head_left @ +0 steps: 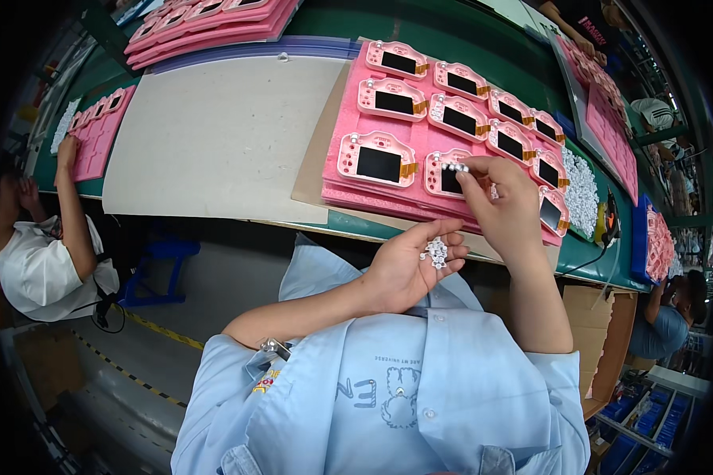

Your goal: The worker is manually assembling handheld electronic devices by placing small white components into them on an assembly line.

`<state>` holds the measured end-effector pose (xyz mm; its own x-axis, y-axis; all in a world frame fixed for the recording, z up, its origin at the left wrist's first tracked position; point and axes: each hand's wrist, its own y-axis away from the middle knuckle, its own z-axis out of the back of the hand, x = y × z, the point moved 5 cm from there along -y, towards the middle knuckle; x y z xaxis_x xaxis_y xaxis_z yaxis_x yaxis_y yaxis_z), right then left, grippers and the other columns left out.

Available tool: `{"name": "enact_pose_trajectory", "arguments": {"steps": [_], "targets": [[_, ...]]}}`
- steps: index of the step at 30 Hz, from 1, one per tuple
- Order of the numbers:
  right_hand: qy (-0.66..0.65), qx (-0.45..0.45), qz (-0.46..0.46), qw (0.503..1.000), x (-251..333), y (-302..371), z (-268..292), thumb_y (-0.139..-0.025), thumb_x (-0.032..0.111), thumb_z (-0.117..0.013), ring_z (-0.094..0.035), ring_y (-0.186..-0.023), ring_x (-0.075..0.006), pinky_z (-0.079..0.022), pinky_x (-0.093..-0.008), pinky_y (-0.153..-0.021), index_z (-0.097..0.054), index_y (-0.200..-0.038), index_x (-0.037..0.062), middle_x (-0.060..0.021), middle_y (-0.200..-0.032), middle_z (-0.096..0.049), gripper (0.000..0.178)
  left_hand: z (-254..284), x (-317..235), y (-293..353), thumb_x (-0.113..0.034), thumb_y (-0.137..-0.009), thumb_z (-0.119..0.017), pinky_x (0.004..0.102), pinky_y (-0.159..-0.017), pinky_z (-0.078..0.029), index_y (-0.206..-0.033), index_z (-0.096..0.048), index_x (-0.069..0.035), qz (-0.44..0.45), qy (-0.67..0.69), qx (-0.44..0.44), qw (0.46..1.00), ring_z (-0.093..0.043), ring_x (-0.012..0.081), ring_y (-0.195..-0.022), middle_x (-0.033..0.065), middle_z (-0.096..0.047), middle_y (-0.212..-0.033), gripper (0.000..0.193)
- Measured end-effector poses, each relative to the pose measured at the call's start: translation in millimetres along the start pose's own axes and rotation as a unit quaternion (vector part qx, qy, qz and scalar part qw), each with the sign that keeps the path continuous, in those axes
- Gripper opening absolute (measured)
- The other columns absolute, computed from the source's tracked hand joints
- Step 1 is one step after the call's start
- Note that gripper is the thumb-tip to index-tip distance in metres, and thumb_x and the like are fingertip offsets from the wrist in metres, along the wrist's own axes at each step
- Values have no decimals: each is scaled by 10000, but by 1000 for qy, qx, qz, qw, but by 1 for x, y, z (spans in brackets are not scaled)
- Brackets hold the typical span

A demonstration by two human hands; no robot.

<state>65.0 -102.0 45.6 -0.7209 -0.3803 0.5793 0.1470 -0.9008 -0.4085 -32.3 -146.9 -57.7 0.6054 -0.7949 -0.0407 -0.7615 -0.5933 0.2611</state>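
Cupped palm-up at the table's front edge, my left hand (402, 267) holds a small heap of white plastic pieces (436, 254). My right hand (507, 207) is over the front row of pink casings, thumb and forefinger pinched on small white plastic pieces (454, 167). Directly beneath those fingertips lies a pink casing (433, 179) with a dark screen, partly hidden by the hand. Several like casings, each with a dark screen and an orange ribbon, lie in rows on a pink foam tray (337, 170). The nearest uncovered one (356, 150) is left of my right hand.
More white pieces (581, 194) are heaped right of the tray, near a yellow-and-black tool (608, 218) with a cable. A grey-white board (214, 134) covers the table at left. Stacked pink trays (214, 36) stand behind it. A co-worker (47, 253) sits at far left.
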Motion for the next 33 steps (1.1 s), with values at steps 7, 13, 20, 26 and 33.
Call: {"name": "enact_pose_trajectory", "arguments": {"steps": [7, 13, 20, 26, 33], "targets": [[165, -7, 93, 982, 11, -9, -15, -733, 16, -670, -574, -668, -207, -464, -286, -598, -649, -863, 16, -77, -802, -640, 132, 5, -6, 3, -153, -982, -370, 300, -778, -503, -1127, -515, 18, -7, 19, 12, 1000, -586, 205, -891, 127, -577, -979, 267], [241, 6, 117, 963, 16, -15, -27, -738, 36, -673, -581, -686, -239, -474, -312, -619, -655, -853, 7, -73, -816, -640, 120, 18, -15, -1, -147, -972, -403, 283, -770, -496, -1124, -540, 1, -2, 20, 3, 1000, -591, 186, -877, 94, -581, -953, 253], [216, 81, 80, 970, 10, -20, -27, -744, 34, -663, -578, -701, -248, -476, -321, -642, -658, -854, 0, -83, -812, -627, 115, 18, -14, -1, -145, -976, -387, 295, -773, -503, -1104, -530, 14, 3, 27, 5, 1000, -589, 201, -885, 116, -584, -948, 249], [228, 152, 98, 957, 21, -23, -25, -729, 39, -674, -573, -714, -251, -474, -321, -657, -662, -871, 1, -92, -824, -623, 147, 15, -14, 1, -146, -968, -414, 283, -763, -502, -1107, -552, -1, -1, 15, -2, 1000, -597, 181, -879, 96, -591, -959, 244], [50, 156, 32, 986, 15, 1, -7, -701, 64, -706, -561, -743, -237, -464, -315, -687, -665, -896, 19, -70, -848, -614, 205, 14, -16, -1, -170, -985, -363, 296, -779, -506, -1132, -535, 20, -6, 7, -11, 1000, -607, 185, -892, 121, -609, -1018, 296]]}}
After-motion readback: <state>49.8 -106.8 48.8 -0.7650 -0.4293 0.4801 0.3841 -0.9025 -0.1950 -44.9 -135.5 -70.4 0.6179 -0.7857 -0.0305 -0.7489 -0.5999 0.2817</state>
